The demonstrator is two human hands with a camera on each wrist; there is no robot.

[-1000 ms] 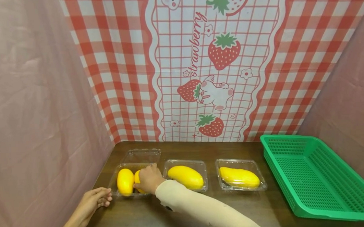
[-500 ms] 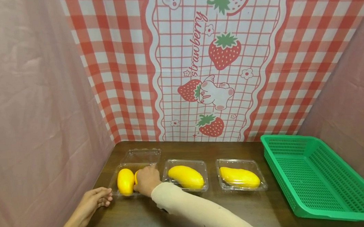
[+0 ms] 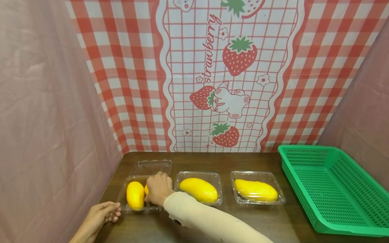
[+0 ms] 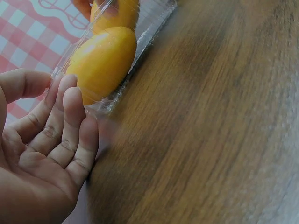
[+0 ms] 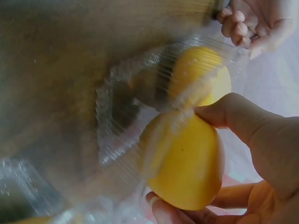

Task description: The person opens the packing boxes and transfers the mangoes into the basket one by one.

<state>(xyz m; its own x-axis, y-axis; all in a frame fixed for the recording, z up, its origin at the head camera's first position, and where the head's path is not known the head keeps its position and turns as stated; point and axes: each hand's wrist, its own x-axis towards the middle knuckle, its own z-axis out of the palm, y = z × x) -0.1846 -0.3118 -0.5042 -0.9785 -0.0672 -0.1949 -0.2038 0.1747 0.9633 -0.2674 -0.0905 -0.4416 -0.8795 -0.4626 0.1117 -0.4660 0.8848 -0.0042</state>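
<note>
Mango, held (image 5: 187,158): in the right part of the left box (image 3: 153,209); whether it rests on the floor cannot be told. Right hand (image 3: 159,189): thumb and fingers set around this mango, gap only its width. Second mango (image 3: 135,196): beside it, left, lying lengthwise near to far. Lid (image 3: 152,167): folded back on the far side. Left hand (image 3: 98,216): fingers loosely bent, tips at the near left corner; whether they pinch the rim cannot be told.
Step, as judged: settling or lifting the held mango, direction unclear. Next move, as judged: a light, steady grip, fingertips clear of the plastic wall.
Farther right: middle box (image 3: 197,171), right box (image 3: 254,171), one mango each; green basket (image 3: 368,231), far right of table (image 3: 137,234).
</note>
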